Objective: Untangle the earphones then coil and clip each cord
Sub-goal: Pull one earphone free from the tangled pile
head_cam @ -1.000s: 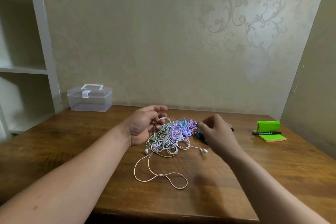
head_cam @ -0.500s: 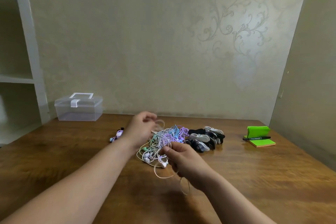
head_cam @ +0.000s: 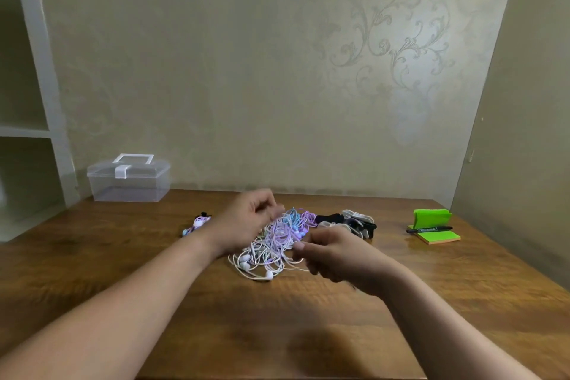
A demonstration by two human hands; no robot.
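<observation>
A tangle of white, purple, blue and green earphone cords (head_cam: 274, 242) lies in the middle of the wooden table (head_cam: 123, 271). My left hand (head_cam: 246, 220) is at the tangle's far left side with its fingers curled into the cords. My right hand (head_cam: 330, 254) sits at the tangle's near right side, pinching a white cord between thumb and finger. A pile of black and white clips (head_cam: 350, 224) lies just behind and right of the tangle. One coiled, clipped purple earphone bundle (head_cam: 197, 224) rests to the left.
A clear plastic box with a white handle (head_cam: 129, 179) stands at the back left by the wall. A green sticky-note pad (head_cam: 438, 236), a green holder (head_cam: 431, 218) and a black marker (head_cam: 430, 229) lie at the right. White shelves (head_cam: 27, 102) stand left of the table.
My right hand came from the right side of the tangle to its near edge and took hold of a white cord. The loose white loop in front has been drawn in. My left hand curled into the cords.
</observation>
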